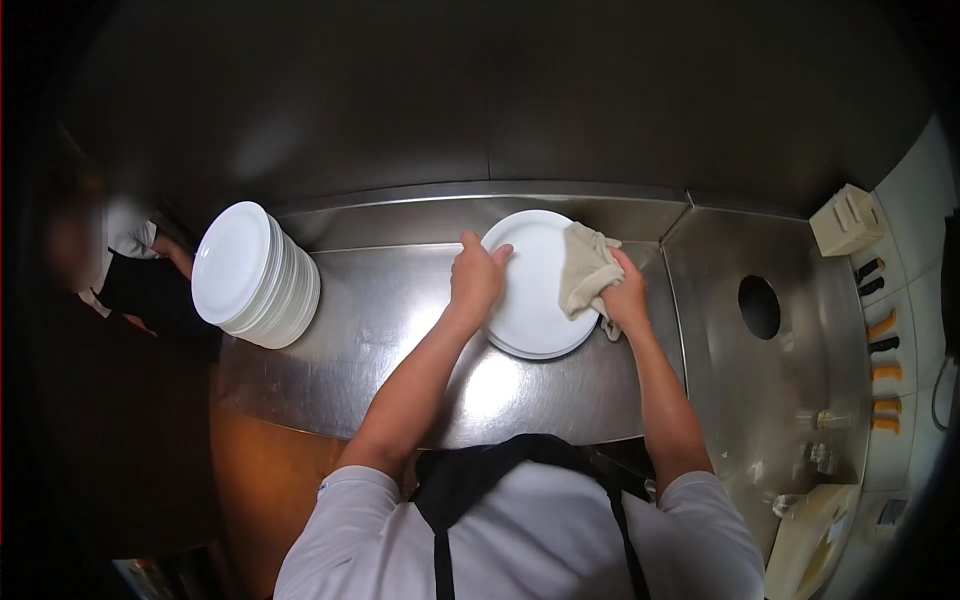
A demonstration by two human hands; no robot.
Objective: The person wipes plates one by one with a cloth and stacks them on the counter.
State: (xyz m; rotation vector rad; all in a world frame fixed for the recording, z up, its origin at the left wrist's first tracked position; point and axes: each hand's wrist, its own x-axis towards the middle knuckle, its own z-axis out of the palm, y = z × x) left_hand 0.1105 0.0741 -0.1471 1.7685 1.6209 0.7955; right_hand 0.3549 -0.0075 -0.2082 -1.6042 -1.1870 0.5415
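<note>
From far away, I am looking down through the head camera. Closest to me, a black apron (pixel 455 480) is hanging over a white shirt (pixel 560 530). Past it, a shiny steel bench (pixel 365 295) is holding up the plates.

In the middle of the bench, a round white top plate (pixel 525 290) is lying flat, and the rim of a lower plate (pixel 535 355) is peeking out under it. My left grip (pixel 478 278) is half curled at the left rim, with the thumb lying over the edge. I cannot tell if its fingers are holding the plate from below. My right grip (pixel 625 292) is closing around a bunched tan cloth (pixel 590 270), which is covering the right part of the top plate.

The cloth is touching the plate, so I am guessing this plate is partway through its turn. Off to the left, a tall pile (pixel 255 275) of white plates is standing on the bench, leaning a bit. I am not seeing any mark that tells which plates are done and which are waiting.

Farther right, a dark round hole (pixel 760 307) is showing in the steel, and knives (pixel 886 373) are lining the wall. Far left, another person (pixel 135 235) is standing beyond the pile, with an arm coming close to it; I cannot tell if they are touching.
</note>
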